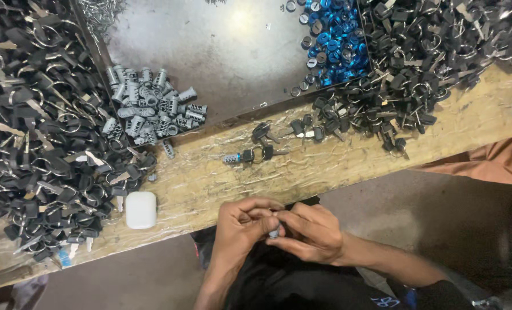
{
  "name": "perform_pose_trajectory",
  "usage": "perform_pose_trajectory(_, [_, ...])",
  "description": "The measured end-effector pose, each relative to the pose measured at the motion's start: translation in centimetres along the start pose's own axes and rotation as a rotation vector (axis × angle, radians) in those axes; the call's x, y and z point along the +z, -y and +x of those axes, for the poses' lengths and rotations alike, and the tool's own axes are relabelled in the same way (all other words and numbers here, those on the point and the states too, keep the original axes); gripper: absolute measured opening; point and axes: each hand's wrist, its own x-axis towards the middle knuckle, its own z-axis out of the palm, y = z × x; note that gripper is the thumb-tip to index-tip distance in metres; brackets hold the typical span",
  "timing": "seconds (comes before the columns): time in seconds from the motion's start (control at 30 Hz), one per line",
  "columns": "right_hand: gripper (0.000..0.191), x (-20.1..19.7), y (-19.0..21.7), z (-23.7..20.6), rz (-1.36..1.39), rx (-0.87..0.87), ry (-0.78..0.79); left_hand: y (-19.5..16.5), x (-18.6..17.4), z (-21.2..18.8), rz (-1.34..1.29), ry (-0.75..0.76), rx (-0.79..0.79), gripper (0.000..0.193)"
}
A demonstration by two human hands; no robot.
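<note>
Lock cylinder (274,232), small and silvery, sits pinched between our two hands just off the table's near edge, over our lap. Our left hand (241,225) has its grip pressed together on it, and our right hand (313,232) pinches it too. On the table (221,178) lie a keyed cylinder (247,155), a white case (140,209) and heaps of black keys (38,132).
</note>
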Motion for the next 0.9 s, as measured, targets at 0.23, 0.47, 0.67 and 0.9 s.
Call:
perform_pose_trajectory(0.23, [0.036,-1.0,-2.4,2.6,-0.187,-0.337,0.072,-1.3,6.4,0.0,0.014,-0.358,0.459,0.018])
perform_pose_trajectory(0.47, [0.029,-2.4,-2.8,7.9,-0.519,0.122,0.088,-0.9,0.7,0.6,0.438,-0.439,0.655,0.021])
perform_pose_trajectory(0.67, [0.024,-1.3,-2.4,8.0,-0.132,0.550,0.077,-1.1,-0.8,1.8,0.129,-0.239,0.613,0.031])
perform_pose_trajectory(0.9, [0.016,1.3,-1.2,7.5,0.698,0.765,-0.288,-0.9,-2.0,2.5,0.149,-0.160,0.653,0.039])
